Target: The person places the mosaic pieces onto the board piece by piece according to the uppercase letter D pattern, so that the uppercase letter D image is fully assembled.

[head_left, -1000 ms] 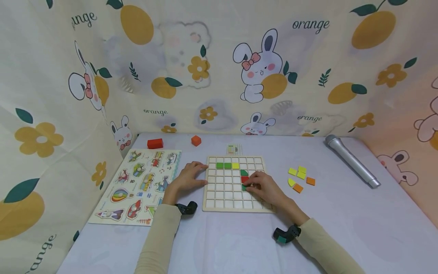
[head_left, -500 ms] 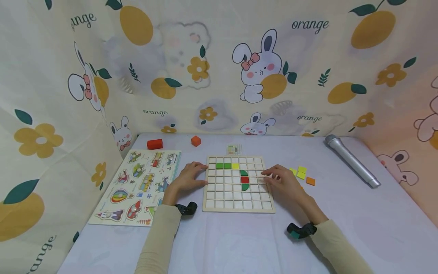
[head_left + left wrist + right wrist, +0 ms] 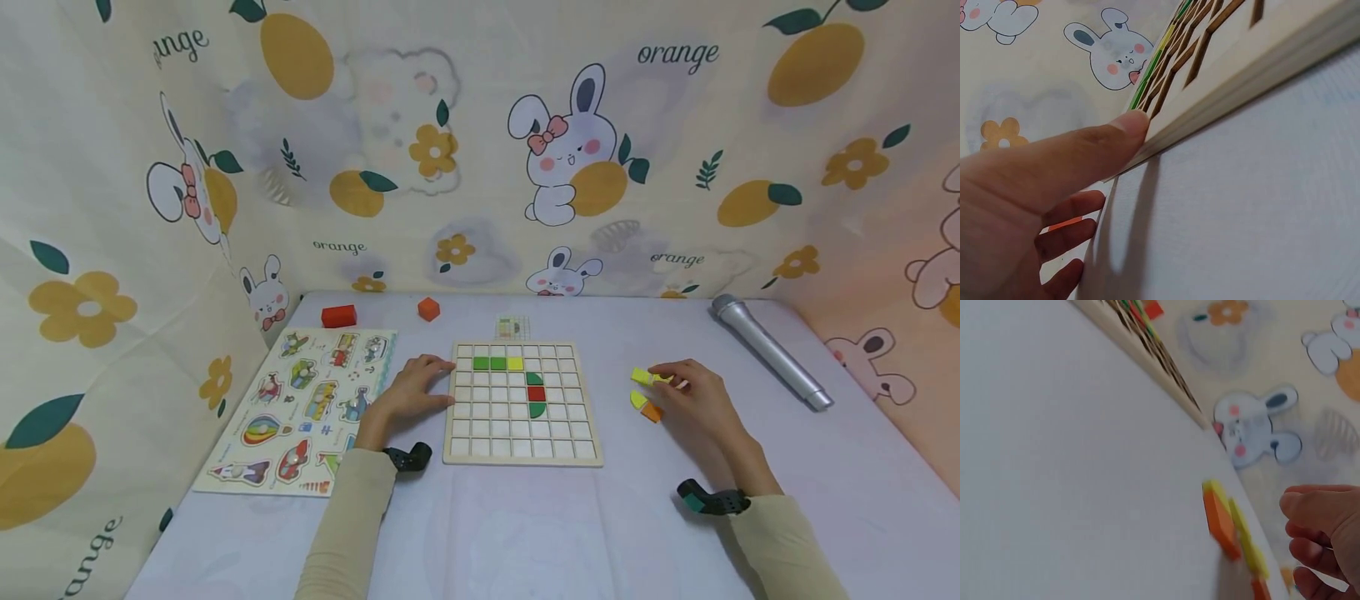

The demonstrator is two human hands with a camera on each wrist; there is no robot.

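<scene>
A wooden grid board (image 3: 522, 460) lies mid-table, holding two green square tiles (image 3: 490, 363), a yellow square tile (image 3: 515, 363), a red square tile (image 3: 536, 393) and two green curved tiles (image 3: 537, 410). At its left edge, my left hand (image 3: 411, 390) touches the side; the left wrist view shows the thumb (image 3: 1129, 128) against the rim, fingers apart. My right hand (image 3: 693, 398) hovers over the loose tiles, its fingers loosely bent and nothing visible in them. Beneath and beside it lie yellow tiles (image 3: 640, 376), a yellow curved tile (image 3: 638, 400) and an orange tile (image 3: 652, 412). The hand hides others.
On the left lies a picture puzzle board (image 3: 296, 414). A red block (image 3: 339, 316) and an orange-red block (image 3: 428, 309) stand at the back. Behind the grid is a small pattern card (image 3: 512, 327). A silver microphone (image 3: 772, 354) lies at far right. Printed cloth walls enclose the table.
My right hand has left the lower green curved tile on the grid board and moved right, over the loose tiles. My left hand stays at the board's left edge.
</scene>
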